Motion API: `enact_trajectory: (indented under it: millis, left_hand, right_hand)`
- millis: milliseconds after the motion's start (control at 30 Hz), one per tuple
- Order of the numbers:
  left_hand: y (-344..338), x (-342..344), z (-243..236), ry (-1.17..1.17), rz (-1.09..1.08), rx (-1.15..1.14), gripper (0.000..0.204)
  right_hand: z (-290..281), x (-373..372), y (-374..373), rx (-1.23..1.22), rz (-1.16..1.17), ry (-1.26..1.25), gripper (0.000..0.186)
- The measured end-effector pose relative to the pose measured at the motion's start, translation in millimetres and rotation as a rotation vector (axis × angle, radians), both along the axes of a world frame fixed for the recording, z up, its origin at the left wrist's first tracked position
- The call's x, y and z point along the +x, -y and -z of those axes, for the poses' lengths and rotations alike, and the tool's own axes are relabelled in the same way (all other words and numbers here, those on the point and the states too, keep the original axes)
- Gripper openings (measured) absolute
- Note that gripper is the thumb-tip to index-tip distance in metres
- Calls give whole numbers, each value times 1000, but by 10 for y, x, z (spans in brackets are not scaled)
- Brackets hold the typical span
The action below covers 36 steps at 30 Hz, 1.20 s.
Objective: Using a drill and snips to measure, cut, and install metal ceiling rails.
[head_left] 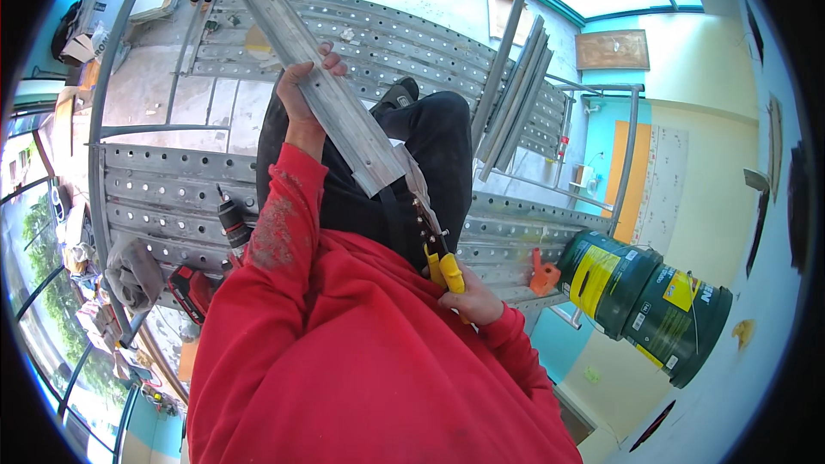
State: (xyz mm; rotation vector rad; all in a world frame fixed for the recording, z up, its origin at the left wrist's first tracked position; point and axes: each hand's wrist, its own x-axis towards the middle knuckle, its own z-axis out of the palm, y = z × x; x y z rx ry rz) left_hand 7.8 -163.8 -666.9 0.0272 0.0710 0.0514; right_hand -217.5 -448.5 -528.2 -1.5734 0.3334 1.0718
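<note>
I see big yellow labels with dark print on two dark green buckets, set end to end on the right. An orange thing sits just beside them. A red and black drill lies on the holey metal platform, partly hidden by the red left sleeve. More metal bars lie past the knees. The left hand curls around a long gray metal bar, tilted over the legs. The right hand grips yellow-handled snips, blades by its near end; I can't tell if they bite.
</note>
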Motion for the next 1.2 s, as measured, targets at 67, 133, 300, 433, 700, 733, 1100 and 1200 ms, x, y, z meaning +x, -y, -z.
enact_trajectory:
  millis: [67,133,300,433,700,733,1100,1200]
  left_hand:
    - [12,8,3,-11,-3,14,50]
    - [-7,11,30,-23,-9,30,41]
    - [-60,38,140,-43,46,2,41]
    - [-15,50,125,-24,84,-18,41]
    - [-51,38,143,9,84,8,39]
    - [-43,33,132,7,84,6,39]
    - [-45,51,164,-32,22,-65,41]
    - [-57,46,157,-2,27,-72,44]
  right_hand:
    - [-19,19,1,-15,-46,26,63]
    - [-70,23,-17,-45,-51,28,68]
    - [-27,-18,34,-147,-145,153,77]
    - [-68,80,-45,-112,-107,80,76]
    - [-74,190,-114,-32,-22,-30,61]
    - [-80,200,-116,-19,-17,-34,62]
    - [-56,204,-129,-24,-92,15,61]
    - [-52,194,-139,-25,-71,22,59]
